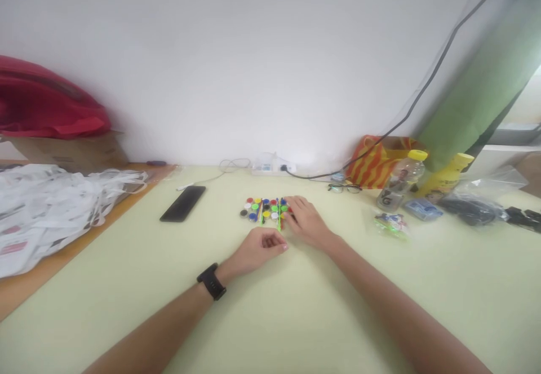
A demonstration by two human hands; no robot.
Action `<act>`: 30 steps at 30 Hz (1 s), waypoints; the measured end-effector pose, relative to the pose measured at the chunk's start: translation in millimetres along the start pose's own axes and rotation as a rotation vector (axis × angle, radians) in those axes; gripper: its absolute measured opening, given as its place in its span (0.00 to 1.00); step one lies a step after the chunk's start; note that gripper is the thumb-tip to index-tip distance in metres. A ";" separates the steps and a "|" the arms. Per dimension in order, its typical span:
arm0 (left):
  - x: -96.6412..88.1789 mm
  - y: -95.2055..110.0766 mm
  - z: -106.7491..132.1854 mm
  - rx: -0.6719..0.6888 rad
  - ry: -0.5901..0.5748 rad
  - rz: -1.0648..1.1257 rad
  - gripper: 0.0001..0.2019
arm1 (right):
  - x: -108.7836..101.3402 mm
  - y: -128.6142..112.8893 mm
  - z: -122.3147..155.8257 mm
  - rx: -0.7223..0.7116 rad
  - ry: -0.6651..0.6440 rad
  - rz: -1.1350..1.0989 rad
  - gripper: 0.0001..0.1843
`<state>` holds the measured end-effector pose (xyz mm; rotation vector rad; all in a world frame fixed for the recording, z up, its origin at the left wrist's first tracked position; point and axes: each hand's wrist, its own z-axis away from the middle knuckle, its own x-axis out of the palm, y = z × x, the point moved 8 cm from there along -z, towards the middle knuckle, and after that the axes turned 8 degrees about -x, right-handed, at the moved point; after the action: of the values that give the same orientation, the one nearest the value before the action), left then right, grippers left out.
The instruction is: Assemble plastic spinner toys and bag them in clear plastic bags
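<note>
A cluster of small coloured discs (pixel 260 208) in red, blue, green, yellow and white lies on the pale yellow table (pixel 296 317), with thin green sticks (pixel 279 216) laid among them. My right hand (pixel 305 222) rests flat at the cluster's right edge, fingers stretched over the nearest discs. My left hand (pixel 260 249), with a black watch (pixel 212 281) on its wrist, lies just in front of the cluster with fingers curled loosely inward; whether anything is in them I cannot make out.
A black phone (pixel 183 203) lies left of the discs. Glasses (pixel 344 188), a clear bottle (pixel 401 185), a small packet (pixel 391 225), a striped bag (pixel 374 163) and plastic bags (pixel 473 205) stand at the right. White bags (pixel 54 205) pile at the left. A power strip (pixel 270 167) sits by the wall.
</note>
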<state>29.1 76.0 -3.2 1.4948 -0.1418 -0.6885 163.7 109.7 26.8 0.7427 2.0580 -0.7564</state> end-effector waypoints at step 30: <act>1.8 -7.0 -0.2 -0.012 0.010 -0.039 0.13 | -4.6 44.9 35.4 0.080 -0.031 -0.150 0.12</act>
<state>28.3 75.9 -10.4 1.4928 -0.1009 -0.7120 215.2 112.1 1.7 0.6214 2.0826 -0.9334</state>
